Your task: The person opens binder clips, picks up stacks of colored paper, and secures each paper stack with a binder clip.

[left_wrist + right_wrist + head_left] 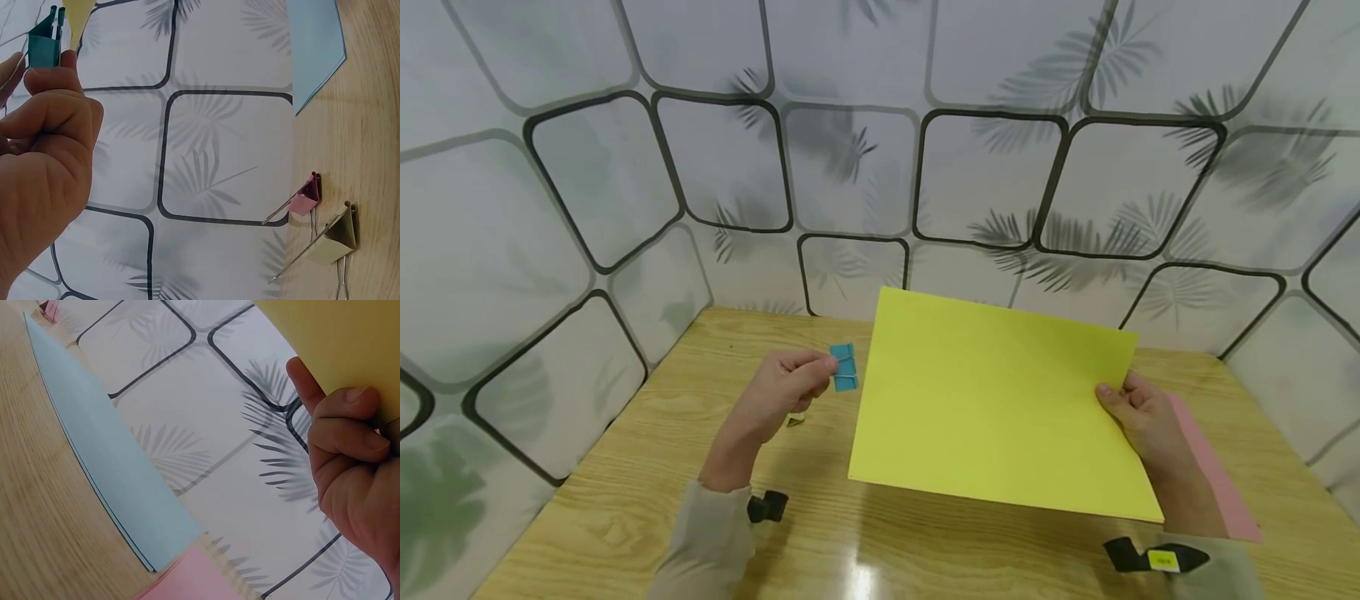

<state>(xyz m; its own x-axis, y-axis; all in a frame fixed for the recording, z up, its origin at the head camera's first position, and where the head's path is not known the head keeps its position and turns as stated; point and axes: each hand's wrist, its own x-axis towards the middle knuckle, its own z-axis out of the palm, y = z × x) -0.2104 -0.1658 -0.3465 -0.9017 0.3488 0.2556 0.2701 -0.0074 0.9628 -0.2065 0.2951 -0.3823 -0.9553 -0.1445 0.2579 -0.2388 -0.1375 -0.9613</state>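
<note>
Between thumb and fingers, my left hand [775, 396] pinches a blue binder clip [844, 367] above the table. In the left wrist view the binder clip [44, 52] looks teal, and its wire handles lie among the fingers. My right hand [1150, 425] grips the right edge of a large yellow paper [1000, 408], thumb on the near face. The paper is raised and tilted over the table, its left edge a short way right of the clip. In the right wrist view, fingers [344, 440] curl at the edge of the yellow paper [350, 344].
A yellowish binder clip [336, 240] and a pink binder clip [306, 199] stand on the wooden table [647, 467]. Light blue paper [112, 444] lies beside pink paper [190, 578]. Patterned cloth [850, 175] walls in the table's back and sides.
</note>
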